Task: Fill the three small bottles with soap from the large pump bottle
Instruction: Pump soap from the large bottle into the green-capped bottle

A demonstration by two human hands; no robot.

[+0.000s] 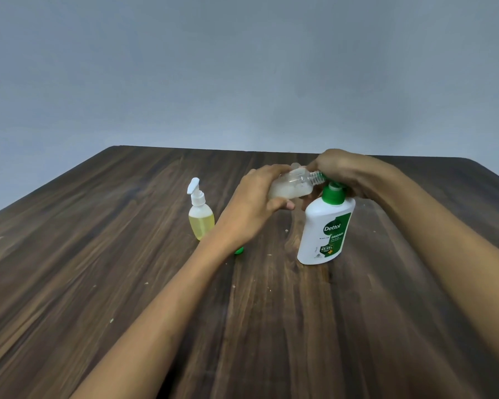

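Observation:
The large white Dettol pump bottle (326,228) with a green pump stands upright right of the table's centre. My left hand (257,200) grips a small clear bottle (294,184) tilted on its side, with whitish soap in its lower part and its threaded neck pointing at the pump's nozzle. My right hand (343,171) lies over the green pump head with curled fingers. A second small bottle (200,217) with a white spray pump and yellow liquid stands to the left. A small green thing (239,250), perhaps a cap, peeks out under my left forearm.
The dark wooden table (127,283) carries a few pale crumbs. Its far edge meets a plain grey wall (242,67). Wide bare wood lies to the left and in front of the bottles.

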